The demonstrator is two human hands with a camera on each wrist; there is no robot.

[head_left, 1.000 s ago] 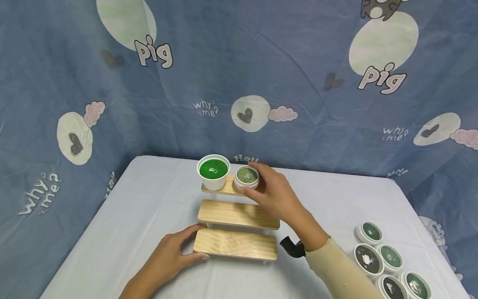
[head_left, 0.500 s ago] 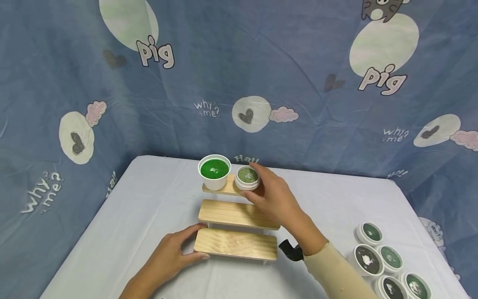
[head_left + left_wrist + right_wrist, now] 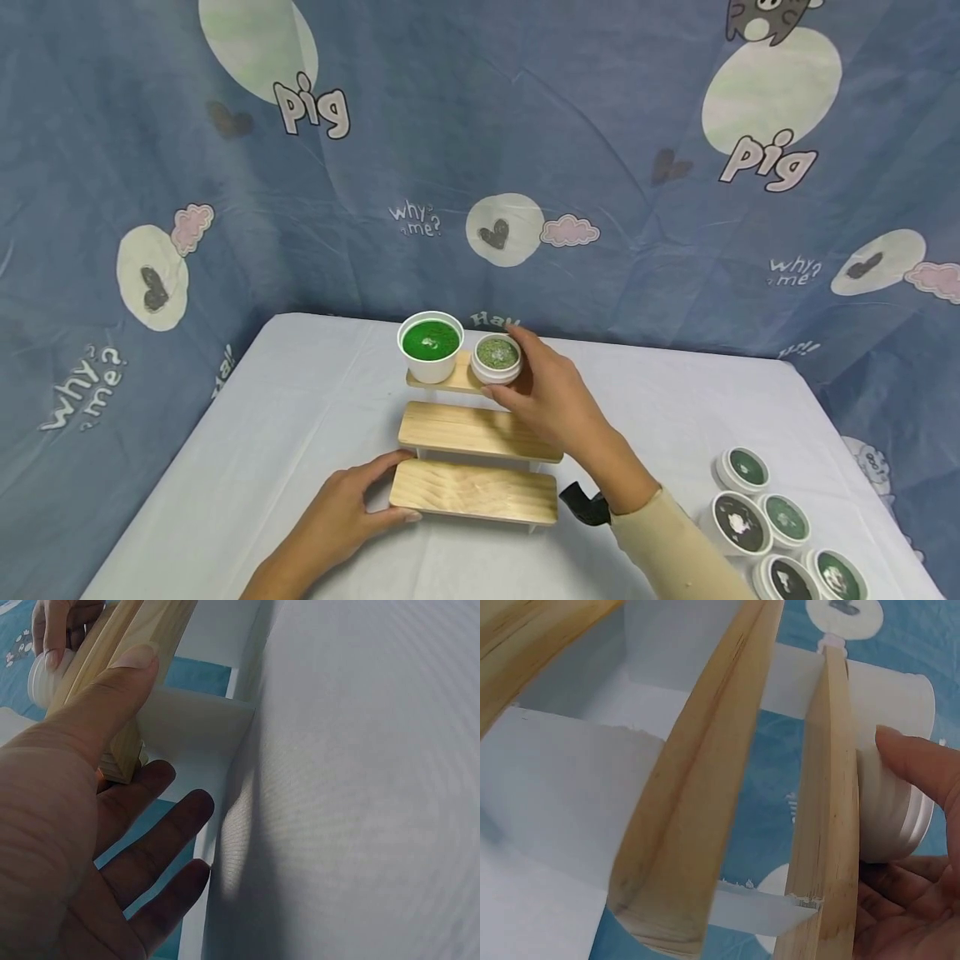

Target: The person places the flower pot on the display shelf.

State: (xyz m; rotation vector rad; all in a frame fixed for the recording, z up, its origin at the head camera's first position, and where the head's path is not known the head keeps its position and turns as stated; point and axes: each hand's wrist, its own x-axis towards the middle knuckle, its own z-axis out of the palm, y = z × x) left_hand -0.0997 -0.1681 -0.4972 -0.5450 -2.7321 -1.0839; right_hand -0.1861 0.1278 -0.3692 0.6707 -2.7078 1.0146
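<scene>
Behind the stand, a blue backdrop [image 3: 480, 125] printed with "pig", "why me?" and, just above the stand, part of a word reading "Hal". Under it, a desk [image 3: 262, 433] in pale cloth. At the desk's middle, a three-step wooden stand [image 3: 476, 446], long axis running left to right, steps rising away from the person. On the top step, left end, a white cup [image 3: 430, 347] of bright green stuff, upright; just right of it, touching or nearly so, a small white jar [image 3: 497, 357] with speckled green contents, upright, no label legible. Right hand [image 3: 551, 396] at the jar, fingers curled round its right side and thumb under its near edge. Left hand [image 3: 341, 512] at the stand's lowest step, left end: thumb lying on the top of the board, fingers spread and relaxed beside it. Well right of the stand, near the desk's front corner, a cluster of lidded jars [image 3: 772, 525].

Right wrist view only: the jar's ribbed side wall [image 3: 889, 817] pressed against the board edge, a fingertip on it. Left wrist view only: the stand's white leg [image 3: 199, 724] beneath the board, fingers [image 3: 161, 825] open under it.
</scene>
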